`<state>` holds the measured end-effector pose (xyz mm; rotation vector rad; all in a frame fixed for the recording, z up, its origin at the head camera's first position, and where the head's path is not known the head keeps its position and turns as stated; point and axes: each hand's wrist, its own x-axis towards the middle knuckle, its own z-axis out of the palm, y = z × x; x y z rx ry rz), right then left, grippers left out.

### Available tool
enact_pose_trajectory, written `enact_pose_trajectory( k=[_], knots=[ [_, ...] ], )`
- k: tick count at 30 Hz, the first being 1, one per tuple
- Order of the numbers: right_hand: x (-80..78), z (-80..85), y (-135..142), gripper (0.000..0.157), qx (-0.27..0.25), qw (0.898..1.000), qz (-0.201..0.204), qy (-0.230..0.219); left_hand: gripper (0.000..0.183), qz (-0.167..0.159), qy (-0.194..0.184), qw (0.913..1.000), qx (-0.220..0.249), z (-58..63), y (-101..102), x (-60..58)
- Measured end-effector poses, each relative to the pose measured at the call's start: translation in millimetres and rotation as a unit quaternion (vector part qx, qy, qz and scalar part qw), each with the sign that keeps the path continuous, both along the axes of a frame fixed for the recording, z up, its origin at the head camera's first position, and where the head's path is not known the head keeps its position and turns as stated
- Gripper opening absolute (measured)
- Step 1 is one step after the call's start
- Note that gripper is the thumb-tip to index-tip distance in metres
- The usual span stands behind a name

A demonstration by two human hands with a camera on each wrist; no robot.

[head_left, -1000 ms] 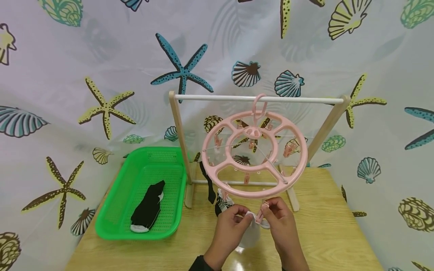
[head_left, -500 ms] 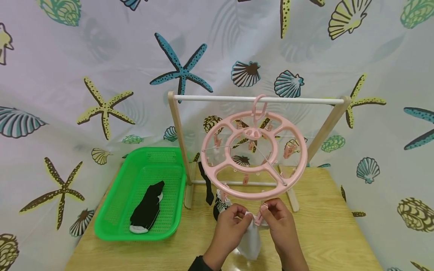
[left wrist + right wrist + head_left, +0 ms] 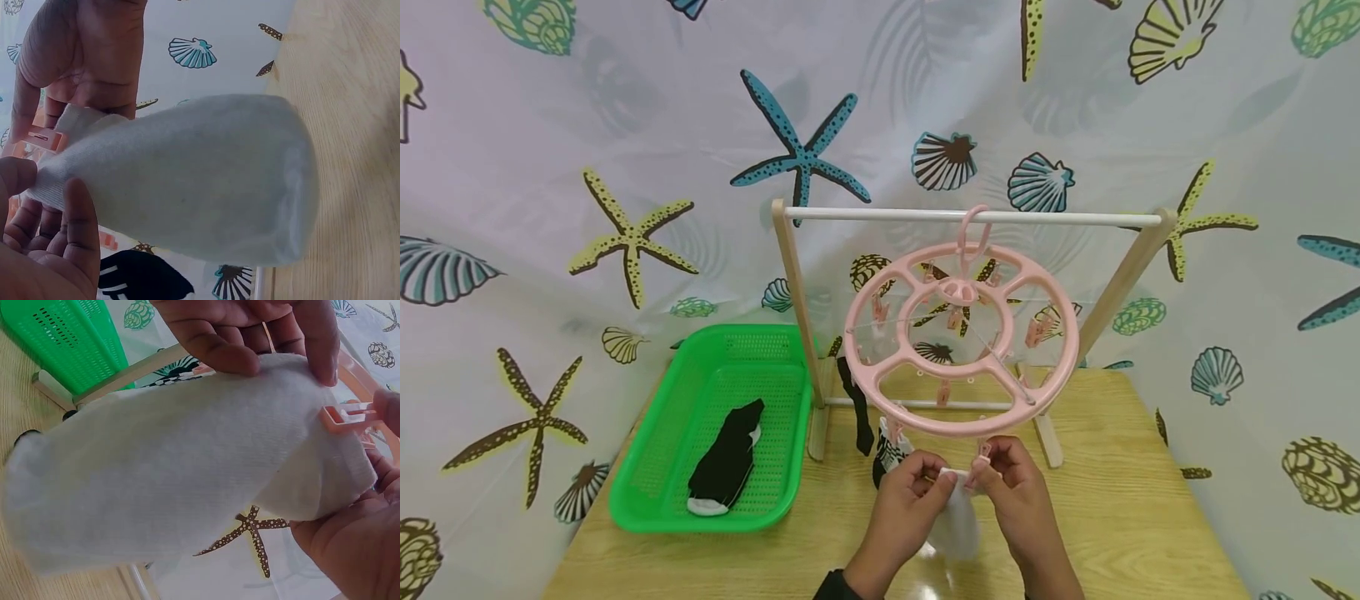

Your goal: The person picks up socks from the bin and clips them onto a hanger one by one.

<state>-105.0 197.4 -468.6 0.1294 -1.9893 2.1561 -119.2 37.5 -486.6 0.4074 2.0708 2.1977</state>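
Observation:
A white sock [image 3: 957, 525] hangs toe-down below the front of the round pink clip hanger [image 3: 966, 429]. At its cuff my left hand [image 3: 908, 504] pinches the fabric between thumb and fingers. Beside it, my right hand [image 3: 1024, 500] pinches a pink clothespin [image 3: 342, 417] with the thumb on its handle. The clothespin's jaws overlap the cuff's edge in both wrist views. Behind the cuff lie the right fingers, partly hidden by the sock. Just left of my left hand, a black-and-white patterned sock [image 3: 891, 454] hangs from another clip.
The hanger hooks over the white bar [image 3: 880, 215] of a wooden rack. Several more clips dangle from its rings. Further left hangs a narrow black sock [image 3: 859, 408]. On the table's left stands a green basket [image 3: 625, 500] with a black-and-white sock [image 3: 726, 458] inside.
The pink clothespin has tipped from slanting beside the cuff to standing over its edge. The white sock's cuff has shifted slightly right, toward the clothespin; both hands stay nearly in place.

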Motion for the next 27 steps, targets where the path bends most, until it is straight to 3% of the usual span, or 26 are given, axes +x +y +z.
enact_pose_trajectory(
  k=[5, 8, 10, 13, 14, 15, 17, 19, 23, 27],
  knots=[
    [-0.6, 1.0, 0, 0.018, -0.009, 1.0, -0.001, 0.007, 0.016, 0.019, 0.028, 0.9989, -0.033, 1.8, -2, -0.4],
    [-1.4, 1.8, 0, 0.017, -0.01, 1.0, -0.009, 0.007, 0.009, 0.055, 0.115, 0.9896, -0.067, 4.7, -4, -0.6],
    [-2.0, 2.2, 1, 0.017, -0.009, 1.0, -0.016, 0.005, 0.005, 0.094, 0.219, 0.9664, -0.096, 8.6, -5, -2.5],
    [-3.0, 2.2, 2, 0.017, -0.009, 1.0, -0.024, 0.004, 0.011, 0.16, 0.367, 0.9055, -0.142, 19.1, -8, -6.3],
    [-3.4, 2.2, 2, 0.017, -0.009, 1.0, -0.027, 0.004, 0.011, 0.177, 0.399, 0.886, -0.157, 23.5, -9, -7.9],
    [-3.7, 2.1, 3, 0.018, -0.011, 1.0, -0.027, 0.004, 0.011, 0.185, 0.42, 0.8722, -0.168, 28.0, -9, -9.3],
    [-4.3, 1.9, 3, 0.019, -0.011, 1.0, -0.027, 0.004, 0.015, 0.183, 0.44, 0.8578, -0.192, 36.4, -9, -11.7],
    [-4.6, 2.0, 3, 0.02, -0.011, 0.999, -0.03, -0.001, 0.023, 0.161, 0.439, 0.8587, -0.209, 42.4, -8, -14.4],
    [-3.9, 2.4, 2, 0.02, -0.002, 0.999, -0.039, -0.019, 0.037, 0.116, 0.416, 0.8737, -0.224, 46.6, -5, -18.3],
    [-3.0, 2.5, 2, 0.019, 0.001, 0.999, -0.042, -0.026, 0.039, 0.113, 0.41, 0.875, -0.231, 45.5, -5, -19.5]
  ],
)
